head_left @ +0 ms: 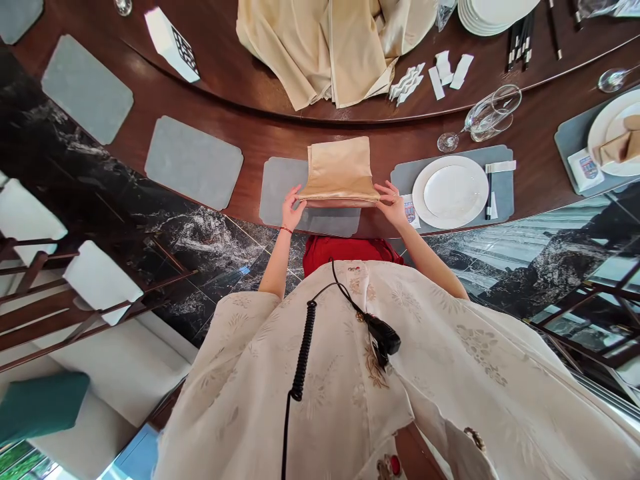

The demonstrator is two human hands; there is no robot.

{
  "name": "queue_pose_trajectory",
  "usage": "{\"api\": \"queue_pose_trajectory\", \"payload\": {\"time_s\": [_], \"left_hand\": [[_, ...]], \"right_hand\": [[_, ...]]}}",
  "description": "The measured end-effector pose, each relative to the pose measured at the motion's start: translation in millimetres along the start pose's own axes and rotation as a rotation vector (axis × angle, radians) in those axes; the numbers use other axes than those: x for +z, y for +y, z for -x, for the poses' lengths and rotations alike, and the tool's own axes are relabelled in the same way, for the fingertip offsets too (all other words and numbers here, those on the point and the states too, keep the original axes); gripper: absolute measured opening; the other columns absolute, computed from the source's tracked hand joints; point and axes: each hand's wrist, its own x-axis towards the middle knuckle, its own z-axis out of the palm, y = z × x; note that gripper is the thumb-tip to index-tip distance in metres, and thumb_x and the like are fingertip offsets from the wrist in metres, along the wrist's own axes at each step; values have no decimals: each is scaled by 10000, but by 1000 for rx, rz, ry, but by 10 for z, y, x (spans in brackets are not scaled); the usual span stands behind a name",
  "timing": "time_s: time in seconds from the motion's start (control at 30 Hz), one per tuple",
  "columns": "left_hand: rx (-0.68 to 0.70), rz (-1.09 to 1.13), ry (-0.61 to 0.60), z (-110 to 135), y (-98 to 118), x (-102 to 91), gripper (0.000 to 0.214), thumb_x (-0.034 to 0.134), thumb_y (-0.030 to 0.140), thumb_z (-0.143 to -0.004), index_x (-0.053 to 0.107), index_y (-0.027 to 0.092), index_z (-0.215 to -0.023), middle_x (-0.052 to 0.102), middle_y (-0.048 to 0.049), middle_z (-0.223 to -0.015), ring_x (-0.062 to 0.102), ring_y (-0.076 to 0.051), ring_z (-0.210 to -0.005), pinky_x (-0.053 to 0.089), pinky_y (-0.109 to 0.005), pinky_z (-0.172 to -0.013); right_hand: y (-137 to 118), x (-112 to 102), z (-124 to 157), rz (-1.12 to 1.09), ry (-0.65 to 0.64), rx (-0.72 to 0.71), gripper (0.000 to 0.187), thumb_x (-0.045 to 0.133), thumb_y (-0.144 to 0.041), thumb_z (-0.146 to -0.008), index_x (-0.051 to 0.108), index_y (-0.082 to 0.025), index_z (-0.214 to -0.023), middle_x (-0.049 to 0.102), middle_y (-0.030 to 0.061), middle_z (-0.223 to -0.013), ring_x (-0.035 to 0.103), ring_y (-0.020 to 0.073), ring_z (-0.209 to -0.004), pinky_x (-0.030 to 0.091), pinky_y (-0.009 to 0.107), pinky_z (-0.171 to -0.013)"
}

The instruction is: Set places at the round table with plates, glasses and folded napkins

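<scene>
A champagne-gold cloth napkin [340,172], folded into a rectangle, lies on a grey placemat [277,193] at the curved wooden table's near edge. My left hand [293,208] pinches the napkin's near left corner. My right hand [391,205] holds its near right corner, and the near edge looks doubled over between them. Part of the placemat is hidden under the cloth. To the right of my right hand, a white plate [450,192] sits on the neighbouring grey placemat [503,193].
Bare grey placemats [193,162] run along the dark wooden table [280,137] to the left. A heap of cream cloth [330,47], stacked plates [493,13], chopsticks [520,43] and wine glasses [493,113] lie further right. Chairs [65,280] stand at left. A coiled radio cord [303,347] hangs on my front.
</scene>
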Motion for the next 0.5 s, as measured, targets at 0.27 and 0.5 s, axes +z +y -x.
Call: {"api": "queue_pose_trajectory", "payload": {"time_s": [0.27,0.5], "left_hand": [[-576,260,197,162,-303,426,347,774,376,-850,500,210,-716,543,29,-691,584,-135,-780,478,-249,-732],[-903,249,234,550,-864,698,174,796,203,-798,625,198,-770,605,13,-713,619,-154,-749,551,-269,-691]], "right_hand": [[495,376,0,-43,157,118,364,642,-545,-897,689,-193,-974,714,75,-942,661,236,-941,562,395,-920],[897,503,247,93,155,327,377,617,-510,-894,741,-172,-1003,666,27,-754,638,213,-800,544,319,-803]]}}
